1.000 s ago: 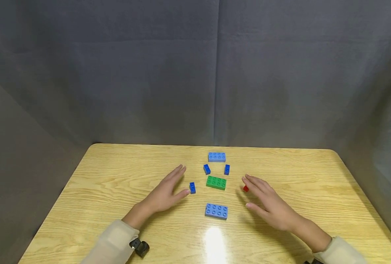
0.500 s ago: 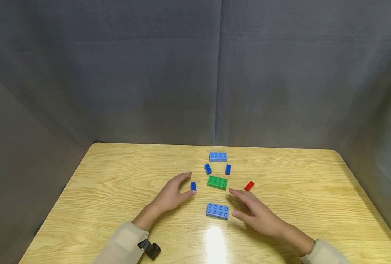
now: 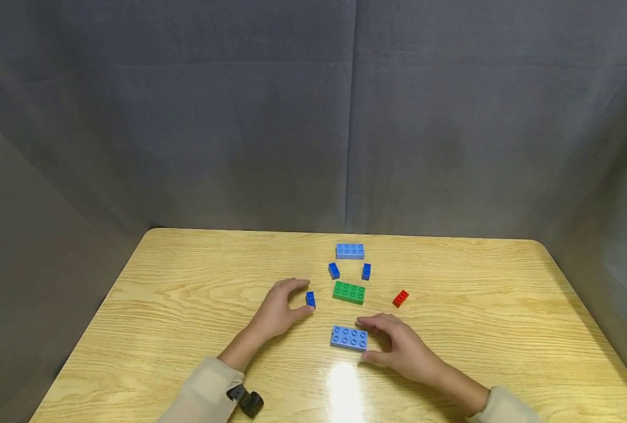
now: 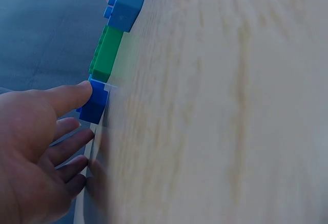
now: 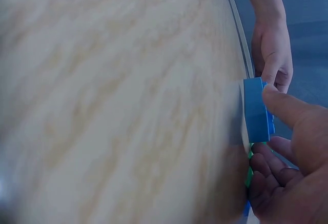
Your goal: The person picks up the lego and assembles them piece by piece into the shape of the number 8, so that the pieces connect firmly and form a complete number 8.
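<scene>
My left hand is beside a small dark blue brick, thumb tip right at its near end and fingers spread past its far end. In the left wrist view that thumb overlaps the small blue brick. My right hand brackets the right end of a larger light blue brick, index finger beyond the far side and thumb at the near side. The right wrist view has the thumb over an edge of this light blue brick. A green brick lies between and beyond the hands.
Farther back on the wooden table lie another light blue brick and two small dark blue bricks, one left and one right. A red brick lies to the right. Grey cloth hangs behind the table.
My right hand has come left and nearer to the table's front, from over the red brick to the light blue brick, uncovering the red one. The left hand has shifted slightly right, around the small blue brick.
</scene>
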The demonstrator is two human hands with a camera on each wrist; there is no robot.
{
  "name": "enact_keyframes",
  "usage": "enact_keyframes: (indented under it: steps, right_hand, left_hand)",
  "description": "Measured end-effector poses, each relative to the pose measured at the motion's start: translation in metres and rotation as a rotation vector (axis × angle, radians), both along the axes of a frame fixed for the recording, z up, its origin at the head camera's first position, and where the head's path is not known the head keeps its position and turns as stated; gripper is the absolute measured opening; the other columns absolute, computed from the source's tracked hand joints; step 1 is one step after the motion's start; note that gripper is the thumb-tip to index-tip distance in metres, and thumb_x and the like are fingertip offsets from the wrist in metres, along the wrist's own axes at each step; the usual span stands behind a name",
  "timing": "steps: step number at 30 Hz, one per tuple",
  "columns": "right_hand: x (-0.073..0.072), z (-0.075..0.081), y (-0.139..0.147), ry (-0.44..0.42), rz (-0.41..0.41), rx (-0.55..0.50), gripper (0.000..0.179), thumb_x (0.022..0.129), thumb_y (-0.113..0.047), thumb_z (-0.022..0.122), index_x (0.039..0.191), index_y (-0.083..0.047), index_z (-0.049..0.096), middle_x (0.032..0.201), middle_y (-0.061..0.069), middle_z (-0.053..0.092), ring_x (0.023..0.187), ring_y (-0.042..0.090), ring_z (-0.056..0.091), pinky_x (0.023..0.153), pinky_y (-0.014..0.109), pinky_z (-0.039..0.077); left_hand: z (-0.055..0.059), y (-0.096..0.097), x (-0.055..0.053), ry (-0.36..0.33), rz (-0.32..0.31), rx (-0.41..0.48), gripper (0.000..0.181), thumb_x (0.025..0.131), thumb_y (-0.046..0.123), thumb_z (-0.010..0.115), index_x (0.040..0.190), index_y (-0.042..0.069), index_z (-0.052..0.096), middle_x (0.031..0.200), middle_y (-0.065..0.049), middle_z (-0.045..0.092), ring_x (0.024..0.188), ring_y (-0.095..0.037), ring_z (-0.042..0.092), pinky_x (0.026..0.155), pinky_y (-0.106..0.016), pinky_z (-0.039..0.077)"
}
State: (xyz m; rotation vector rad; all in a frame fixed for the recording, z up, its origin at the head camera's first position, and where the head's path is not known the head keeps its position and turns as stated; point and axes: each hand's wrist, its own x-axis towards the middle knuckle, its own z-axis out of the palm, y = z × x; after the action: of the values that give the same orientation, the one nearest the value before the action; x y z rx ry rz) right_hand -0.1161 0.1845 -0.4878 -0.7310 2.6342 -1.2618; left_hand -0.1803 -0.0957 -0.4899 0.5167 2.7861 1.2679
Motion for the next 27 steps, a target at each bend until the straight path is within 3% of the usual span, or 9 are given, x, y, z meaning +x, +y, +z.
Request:
enact_keyframes:
  steps: [16,27]
  right_hand:
    - [-0.0023,-0.0011,-0.0065,0.02,-0.053,0.038,0.039,0.077,-0.022,0.077,0.115,-0.019,0.066,0.108,-0.018,0.06,0.103,0.005,0.055,0.09,0.031,0.047]
    - [-0.0031,-0.0002,-0.0075,0.015,-0.063,0.057,0.039,0.078,-0.02,0.076,0.115,-0.019,0.066,0.108,-0.017,0.059,0.103,0.006,0.055,0.089,0.031,0.047]
  left_hand:
    - [-0.0012,0.0006,0.0008,-0.006,0.018,0.017,0.049,0.081,0.022,0.075,0.125,0.011,0.059,0.127,-0.007,0.055,0.129,-0.029,0.038,0.105,-0.046,0.033]
    - [-0.005,0.0026,-0.0009,0.057,0.023,0.015,0.039,0.079,0.021,0.077,0.114,0.011,0.065,0.117,-0.002,0.062,0.125,-0.027,0.042,0.105,-0.046,0.03]
